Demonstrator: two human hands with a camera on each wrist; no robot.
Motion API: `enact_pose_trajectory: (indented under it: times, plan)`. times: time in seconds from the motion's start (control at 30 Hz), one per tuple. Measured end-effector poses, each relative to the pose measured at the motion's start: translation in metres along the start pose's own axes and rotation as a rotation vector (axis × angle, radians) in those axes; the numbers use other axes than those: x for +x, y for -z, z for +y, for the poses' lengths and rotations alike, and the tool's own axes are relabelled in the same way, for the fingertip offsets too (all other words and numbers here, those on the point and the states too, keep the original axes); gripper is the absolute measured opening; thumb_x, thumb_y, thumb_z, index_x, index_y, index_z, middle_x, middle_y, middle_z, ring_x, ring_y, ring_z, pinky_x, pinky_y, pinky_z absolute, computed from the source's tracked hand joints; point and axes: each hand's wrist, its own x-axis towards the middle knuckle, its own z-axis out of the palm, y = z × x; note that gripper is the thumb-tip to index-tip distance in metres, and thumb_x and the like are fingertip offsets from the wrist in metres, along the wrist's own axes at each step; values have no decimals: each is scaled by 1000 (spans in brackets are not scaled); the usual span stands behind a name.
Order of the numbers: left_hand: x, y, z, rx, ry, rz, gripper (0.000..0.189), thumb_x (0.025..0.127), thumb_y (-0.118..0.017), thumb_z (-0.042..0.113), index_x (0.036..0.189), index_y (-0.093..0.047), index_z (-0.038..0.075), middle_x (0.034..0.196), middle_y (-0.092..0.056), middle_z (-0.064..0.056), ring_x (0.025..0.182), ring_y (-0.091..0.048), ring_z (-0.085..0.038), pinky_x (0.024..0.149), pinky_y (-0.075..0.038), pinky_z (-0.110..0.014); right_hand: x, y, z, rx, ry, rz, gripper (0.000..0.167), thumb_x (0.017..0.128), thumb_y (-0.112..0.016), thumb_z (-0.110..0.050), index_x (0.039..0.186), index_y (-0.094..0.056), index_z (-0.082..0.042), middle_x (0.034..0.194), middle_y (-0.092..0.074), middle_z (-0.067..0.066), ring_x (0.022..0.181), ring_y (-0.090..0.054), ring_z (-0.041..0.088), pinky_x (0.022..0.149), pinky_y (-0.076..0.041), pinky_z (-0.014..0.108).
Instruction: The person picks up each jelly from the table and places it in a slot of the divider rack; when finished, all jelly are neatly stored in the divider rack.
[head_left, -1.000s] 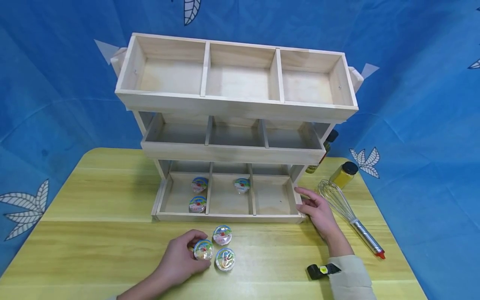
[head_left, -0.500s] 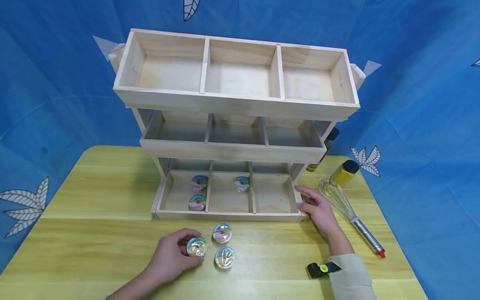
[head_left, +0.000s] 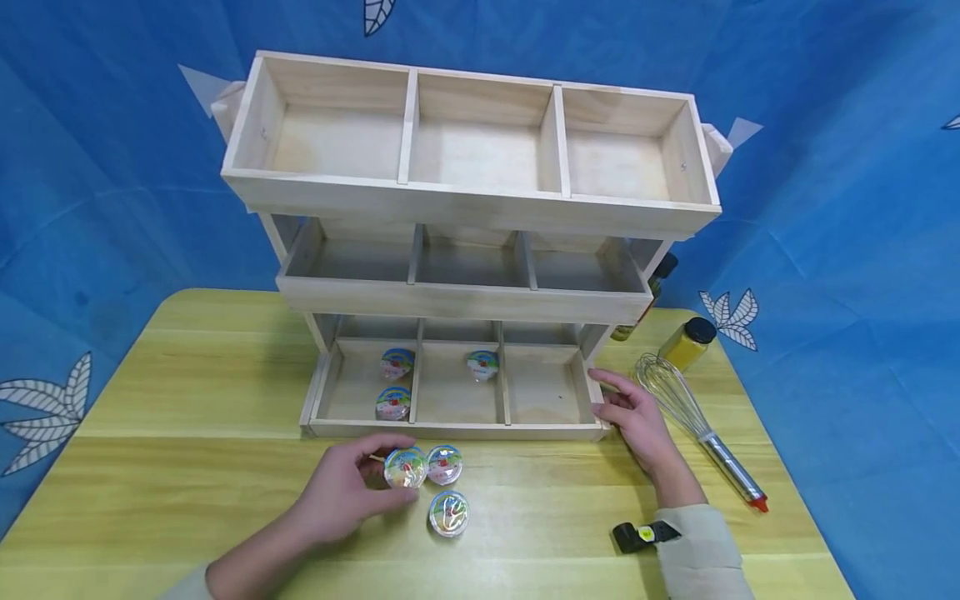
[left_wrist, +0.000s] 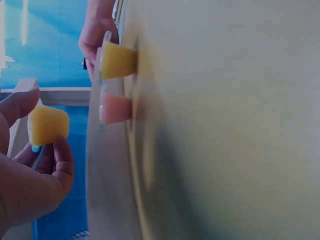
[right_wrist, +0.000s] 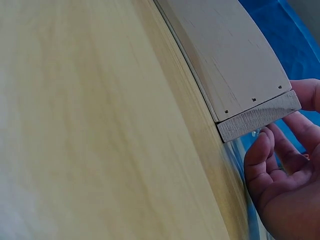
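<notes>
My left hand (head_left: 337,492) pinches a jelly cup (head_left: 405,468) between thumb and fingers, just in front of a wooden three-tier rack (head_left: 465,198). From the left wrist, the held cup shows its yellow filling (left_wrist: 48,125). Beside it on the table stand a pink jelly cup (head_left: 445,464) and another yellow one (head_left: 449,513). My right hand (head_left: 641,429) holds the right end of the rack's bottom tray, index finger over the side board (right_wrist: 235,55). Two jelly cups sit in the tray's left compartment, the nearer one (head_left: 393,403) at the front; a third (head_left: 482,365) sits in the middle compartment.
Right of the rack lie a whisk (head_left: 701,429) and a jar with yellow contents (head_left: 686,343). A bottle (head_left: 660,275) stands partly hidden behind the rack. A black strap-like item (head_left: 637,536) is by the right sleeve. Blue cloth (head_left: 825,208) hangs behind.
My left hand with its jelly cup first drew slightly left, then moved up toward the rack, beside the pink cup. The right hand stays at the tray's end.
</notes>
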Motion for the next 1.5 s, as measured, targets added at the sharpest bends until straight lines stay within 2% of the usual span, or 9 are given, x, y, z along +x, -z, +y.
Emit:
enact_pose_trajectory:
  times: [0.2, 0.3, 0.5, 0.67, 0.93, 1.13, 1.3, 1.5]
  plan:
    - [23, -2, 13, 2, -107, -4, 51, 71, -89, 2, 118, -69, 5, 112, -68, -4, 90, -64, -21, 80, -57, -30, 1, 0, 1, -17, 7, 4, 50, 91, -69, 0, 139, -56, 0, 139, -52, 14, 92, -56, 14, 75, -51, 22]
    - [36, -4, 18, 17, -128, -9, 51, 70, -90, 3, 116, -70, 7, 108, -69, -2, 88, -64, -21, 78, -57, -32, 0, 0, 1, -11, 2, 2, 51, 90, -69, 0, 139, -56, 0, 139, -52, 12, 94, -57, 15, 77, -52, 23]
    - [62, -8, 24, 61, -119, -33, 50, 72, -90, 8, 118, -69, 8, 102, -68, -2, 83, -63, -22, 71, -57, -37, 0, -2, 1, -10, -5, 0, 51, 90, -69, 1, 139, -55, 1, 138, -53, 11, 95, -59, 16, 78, -53, 24]
    - [83, -14, 29, 42, -84, -50, 52, 72, -89, 5, 119, -69, 7, 103, -67, -4, 83, -64, -24, 69, -58, -34, -2, -3, -3, -3, -9, 2, 51, 90, -68, 3, 140, -54, 2, 140, -50, 15, 95, -58, 15, 78, -52, 23]
    - [113, -28, 15, -17, -42, -110, 52, 74, -84, -4, 123, -65, -1, 106, -67, -9, 83, -66, -25, 67, -59, -31, -3, -3, -10, 0, 1, 5, 52, 91, -68, 3, 141, -53, 3, 142, -49, 18, 93, -55, 15, 76, -50, 22]
    - [126, -35, 5, 47, 20, -144, 55, 75, -85, -2, 126, -64, 2, 101, -65, -6, 84, -65, -25, 68, -59, -33, -2, -4, -8, 6, 7, -2, 51, 91, -68, 3, 140, -54, 3, 141, -49, 19, 93, -56, 15, 76, -51, 22]
    - [137, -41, -3, 111, 24, -166, 54, 75, -85, 0, 126, -65, 0, 108, -66, -7, 85, -64, -19, 70, -57, -31, -2, -3, -7, -3, 13, 5, 51, 90, -69, 3, 139, -54, 3, 139, -50, 18, 91, -56, 13, 74, -51, 22]
    - [145, -46, -10, 127, 30, -208, 55, 77, -83, -1, 127, -62, -7, 110, -67, -12, 85, -64, -20, 71, -56, -29, -2, -3, -5, -30, 1, 16, 52, 90, -69, 3, 139, -55, 2, 138, -51, 18, 90, -57, 14, 73, -51, 22]
